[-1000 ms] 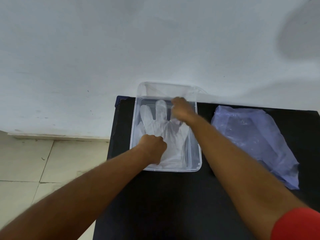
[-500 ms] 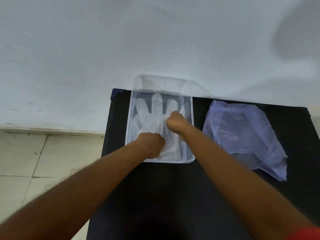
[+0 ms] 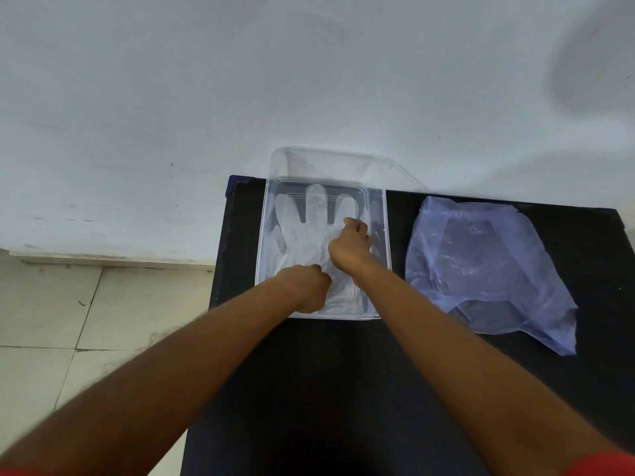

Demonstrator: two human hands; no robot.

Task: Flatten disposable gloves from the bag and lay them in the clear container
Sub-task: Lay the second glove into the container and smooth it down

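A translucent white disposable glove (image 3: 309,225) lies flat in the clear container (image 3: 384,235), its fingers pointing to the far end. My left hand (image 3: 307,286) rests on the glove's cuff at the near end, fingers curled down on it. My right hand (image 3: 350,249) sits on the glove's palm area toward the right side, fingers bent and pressed onto the plastic. The light purple bag (image 3: 481,262) lies crumpled on the black table (image 3: 309,389), to the right of the container. What the bag holds cannot be made out.
The container's clear lid (image 3: 330,163) leans against the white wall (image 3: 309,80) behind it. The table's left edge drops to a tiled floor (image 3: 68,321). Both my forearms stretch across the near part of the table.
My right hand drew back from the glove's fingertips at the far end to its palm area. My left hand stayed on the cuff.
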